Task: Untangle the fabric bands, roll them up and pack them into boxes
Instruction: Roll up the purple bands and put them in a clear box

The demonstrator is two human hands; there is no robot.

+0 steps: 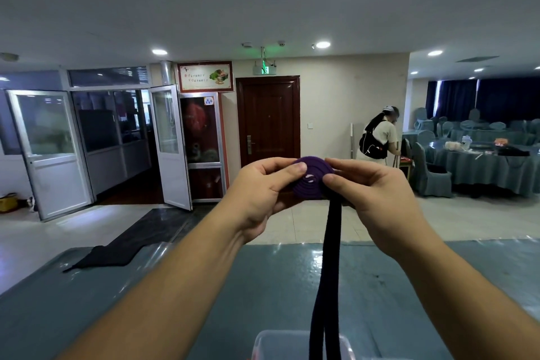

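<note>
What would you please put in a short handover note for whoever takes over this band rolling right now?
Left hand: grips the left side of the purple roll, thumb on its face.
Right hand: pinches the roll's right edge where the loose tail leaves it.
Roll is held in the air above the table; the tail hangs straight down past the clear box at the bottom edge.
Done: several turns wound.
Left: wind in the tail, then put the roll in the box. Other bands are not in view.

Left hand (pixel 263 184) and right hand (pixel 371 184) raised; fingers pinching.
</note>
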